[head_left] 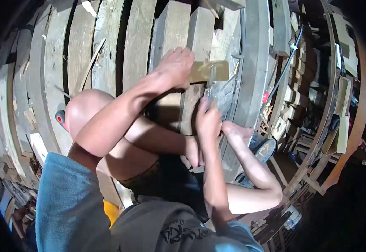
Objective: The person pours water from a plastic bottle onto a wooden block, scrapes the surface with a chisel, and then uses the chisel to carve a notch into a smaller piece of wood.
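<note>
Clasping a flat tan block [221, 71], likely light, stiff and best held by one end, the left hand [176, 65] nears the right hand [208, 122], closed round a blurred grey tool [212, 77].

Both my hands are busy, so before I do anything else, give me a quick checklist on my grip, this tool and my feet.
1. Left hand on the flat brown piece: ok, closed at its left end.
2. Right hand on the tool: ok, fingers closed around its lower end.
3. Tool's working end clearly seen: cannot tell, blurred over the piece.
4. Bare foot clear of the right hand: not ok, I'd say; it's very close.
5. Gloves on: not ok, both hands are bare.
</note>
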`<action>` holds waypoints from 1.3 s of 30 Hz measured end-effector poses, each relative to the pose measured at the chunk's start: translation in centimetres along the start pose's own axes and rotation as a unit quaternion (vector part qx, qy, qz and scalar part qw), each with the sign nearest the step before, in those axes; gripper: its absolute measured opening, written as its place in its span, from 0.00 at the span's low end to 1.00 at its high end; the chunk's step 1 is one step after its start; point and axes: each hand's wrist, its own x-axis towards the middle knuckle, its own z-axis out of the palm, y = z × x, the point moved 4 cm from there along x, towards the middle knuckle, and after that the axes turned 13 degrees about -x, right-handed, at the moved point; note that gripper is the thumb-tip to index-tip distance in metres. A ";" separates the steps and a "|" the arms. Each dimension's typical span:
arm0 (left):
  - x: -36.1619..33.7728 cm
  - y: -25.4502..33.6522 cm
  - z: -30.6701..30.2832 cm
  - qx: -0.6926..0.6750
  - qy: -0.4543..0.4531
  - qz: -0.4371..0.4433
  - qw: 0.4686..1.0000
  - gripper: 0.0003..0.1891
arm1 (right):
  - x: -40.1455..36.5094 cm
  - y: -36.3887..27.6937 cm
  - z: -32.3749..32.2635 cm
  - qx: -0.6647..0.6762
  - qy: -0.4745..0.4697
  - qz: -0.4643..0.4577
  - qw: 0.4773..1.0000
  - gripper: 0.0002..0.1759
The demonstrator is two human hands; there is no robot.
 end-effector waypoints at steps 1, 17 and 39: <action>0.3 0.0 -0.1 0.002 -0.002 0.000 1.000 0.33 | -1.7 -0.7 0.0 -0.033 0.008 -0.062 0.998 0.26; 0.1 0.2 -0.3 0.007 0.035 0.054 0.998 0.29 | 0.2 -2.0 -1.6 0.056 -0.113 0.066 0.990 0.27; 1.5 2.1 -1.8 -0.114 0.106 0.219 0.963 0.36 | 0.3 1.8 -1.1 0.289 -0.049 -0.046 0.955 0.14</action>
